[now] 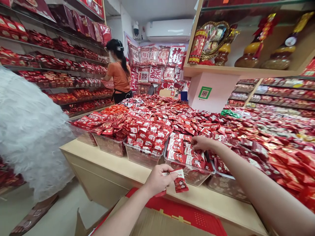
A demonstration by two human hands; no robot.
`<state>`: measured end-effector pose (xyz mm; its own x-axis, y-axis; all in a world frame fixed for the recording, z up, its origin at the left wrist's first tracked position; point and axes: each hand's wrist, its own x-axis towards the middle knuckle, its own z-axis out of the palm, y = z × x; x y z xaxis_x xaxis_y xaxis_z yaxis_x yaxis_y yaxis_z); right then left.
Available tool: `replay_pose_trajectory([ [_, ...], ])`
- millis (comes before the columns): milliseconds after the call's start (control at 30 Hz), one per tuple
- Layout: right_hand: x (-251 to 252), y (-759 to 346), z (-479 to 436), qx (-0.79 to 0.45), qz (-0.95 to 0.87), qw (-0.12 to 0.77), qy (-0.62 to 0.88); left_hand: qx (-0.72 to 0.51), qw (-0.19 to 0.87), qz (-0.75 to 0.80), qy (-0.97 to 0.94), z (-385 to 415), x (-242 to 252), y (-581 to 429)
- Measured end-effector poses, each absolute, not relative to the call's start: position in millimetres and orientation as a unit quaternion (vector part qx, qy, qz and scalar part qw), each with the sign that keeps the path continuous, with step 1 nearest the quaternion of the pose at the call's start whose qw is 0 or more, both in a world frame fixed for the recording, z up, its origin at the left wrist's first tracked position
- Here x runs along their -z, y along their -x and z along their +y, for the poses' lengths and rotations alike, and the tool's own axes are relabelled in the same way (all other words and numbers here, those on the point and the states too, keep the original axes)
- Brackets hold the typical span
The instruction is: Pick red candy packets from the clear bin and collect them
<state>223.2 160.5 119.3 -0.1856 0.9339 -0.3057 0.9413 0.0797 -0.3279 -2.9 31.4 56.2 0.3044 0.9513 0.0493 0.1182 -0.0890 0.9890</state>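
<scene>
My left hand (159, 181) is closed on small red-and-white candy packets (180, 181), in front of the counter's edge. One packet sticks out past the thumb, and part of another shows below the fingers. My right hand (202, 144) reaches over a clear plastic bin (194, 177) filled with rows of similar packets (176, 144). Its fingers are bent down onto the packets there, and whether they grip one is hidden. Left of that bin stands another clear bin (142, 158) heaped with red-and-white packets.
An open cardboard box (157, 226) with red printing lies below the counter edge (108, 160). More bins of red packets fill the counter. A person in orange (119, 77) stands by the left shelves; someone in a white feathery skirt (36, 131) is nearby. A cabinet (221, 72) overhangs the right side.
</scene>
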Motion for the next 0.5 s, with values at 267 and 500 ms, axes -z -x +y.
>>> replay_pose_trajectory([
  [267, -121, -225, 154, 0.136, 0.769, -0.055, -0.622, -0.517, 0.439, 0.483, -0.554, 82, -127, -11],
  [500, -113, -232, 145, 0.108, 0.763, -0.125, -0.625, -0.387, 0.314, 0.582, -0.643, 169, -153, -78],
])
